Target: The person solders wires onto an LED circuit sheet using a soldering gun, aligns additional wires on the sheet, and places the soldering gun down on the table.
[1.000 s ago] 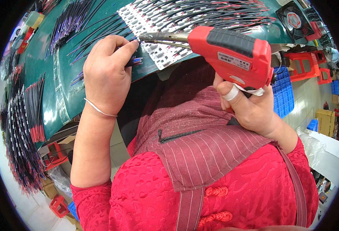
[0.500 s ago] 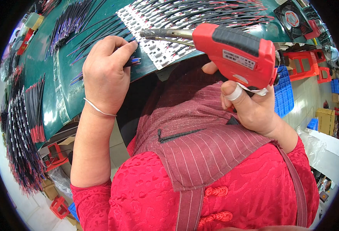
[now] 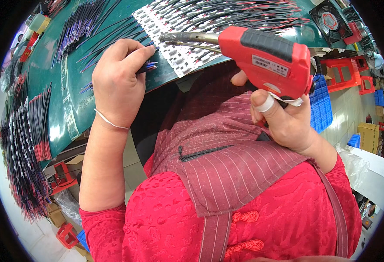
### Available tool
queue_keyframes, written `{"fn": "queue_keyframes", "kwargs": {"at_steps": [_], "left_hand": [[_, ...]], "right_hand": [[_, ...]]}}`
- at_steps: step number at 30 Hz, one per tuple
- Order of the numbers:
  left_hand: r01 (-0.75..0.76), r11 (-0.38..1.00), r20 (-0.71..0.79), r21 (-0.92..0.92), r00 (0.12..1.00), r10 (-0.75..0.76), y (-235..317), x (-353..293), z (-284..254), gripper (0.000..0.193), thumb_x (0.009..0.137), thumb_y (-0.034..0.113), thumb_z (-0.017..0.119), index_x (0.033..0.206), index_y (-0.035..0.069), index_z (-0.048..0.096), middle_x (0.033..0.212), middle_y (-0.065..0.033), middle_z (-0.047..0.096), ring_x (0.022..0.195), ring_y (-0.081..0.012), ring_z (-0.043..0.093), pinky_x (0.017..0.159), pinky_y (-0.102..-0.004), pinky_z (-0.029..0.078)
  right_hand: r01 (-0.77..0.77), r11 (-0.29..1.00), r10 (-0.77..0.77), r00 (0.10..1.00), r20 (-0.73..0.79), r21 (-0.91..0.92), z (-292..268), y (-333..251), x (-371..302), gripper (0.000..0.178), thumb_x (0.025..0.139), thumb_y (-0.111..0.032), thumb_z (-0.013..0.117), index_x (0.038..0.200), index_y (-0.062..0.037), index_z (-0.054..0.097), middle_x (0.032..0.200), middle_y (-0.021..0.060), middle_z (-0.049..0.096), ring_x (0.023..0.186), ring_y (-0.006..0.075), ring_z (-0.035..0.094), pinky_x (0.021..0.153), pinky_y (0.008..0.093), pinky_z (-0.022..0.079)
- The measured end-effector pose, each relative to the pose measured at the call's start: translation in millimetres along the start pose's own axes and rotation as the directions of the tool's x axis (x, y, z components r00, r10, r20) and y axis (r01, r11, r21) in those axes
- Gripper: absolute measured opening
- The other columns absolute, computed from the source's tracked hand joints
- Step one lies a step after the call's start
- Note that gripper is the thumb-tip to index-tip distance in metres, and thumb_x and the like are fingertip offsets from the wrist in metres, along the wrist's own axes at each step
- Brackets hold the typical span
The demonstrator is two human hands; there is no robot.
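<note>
Our right hand (image 3: 283,124) wraps the red soldering tool (image 3: 261,61), its tip toward nine o'clock, presumably keeping heat off our left hand (image 3: 118,74), closed around wires (image 3: 150,66) at the white boards' (image 3: 181,61) eight o'clock.

Left grip (image 3: 118,77) pinched; right grip (image 3: 283,123) curled.

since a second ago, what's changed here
The red-and-black pistol-shaped tool shifted slightly right, its dark metal tip drawing away from the left hand. One finger of the right hand now sticks out further. That hand still grips the tool; the left still holds thin dark wires. The flat white board stayed put.
</note>
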State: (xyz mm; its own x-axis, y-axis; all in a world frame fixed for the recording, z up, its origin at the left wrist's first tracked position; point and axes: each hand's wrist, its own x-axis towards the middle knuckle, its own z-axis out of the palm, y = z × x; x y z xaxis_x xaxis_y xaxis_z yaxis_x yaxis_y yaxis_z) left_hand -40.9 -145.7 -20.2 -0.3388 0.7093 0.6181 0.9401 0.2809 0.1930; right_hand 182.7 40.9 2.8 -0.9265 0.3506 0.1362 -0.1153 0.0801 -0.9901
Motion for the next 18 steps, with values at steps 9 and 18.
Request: {"fn": "queue_keyframes", "kwargs": {"at_steps": [9,18], "left_hand": [[-0.013,1.000,0.015,0.028,1.000,0.012,1.4,0.2,0.2,0.039,0.064,-0.014,0.067,0.096,0.007,0.074,0.089,-0.0093,0.065,0.080,-0.0269,0.065,0.070,-0.0338,0.052],[-0.035,0.999,0.006,0.038,0.999,0.034,-0.4,0.2,1.5,0.040,0.062,-0.014,0.067,0.096,0.007,0.074,0.089,-0.0094,0.065,0.081,-0.0273,0.065,0.071,-0.0343,0.052]], "right_hand": [[0.056,0.998,-0.055,0.998,0.029,-0.015,3.2,3.3,3.8,0.031,0.092,0.003,0.067,0.122,-0.0009,0.063,0.113,0.0095,0.070,0.104,0.0155,0.065,0.090,0.0304,0.053],[-0.022,0.998,0.023,1.000,0.018,-0.063,0.7,8.8,1.2,0.029,0.089,0.001,0.072,0.116,0.0005,0.064,0.101,0.0073,0.071,0.093,0.0126,0.068,0.083,0.0280,0.056]]}}
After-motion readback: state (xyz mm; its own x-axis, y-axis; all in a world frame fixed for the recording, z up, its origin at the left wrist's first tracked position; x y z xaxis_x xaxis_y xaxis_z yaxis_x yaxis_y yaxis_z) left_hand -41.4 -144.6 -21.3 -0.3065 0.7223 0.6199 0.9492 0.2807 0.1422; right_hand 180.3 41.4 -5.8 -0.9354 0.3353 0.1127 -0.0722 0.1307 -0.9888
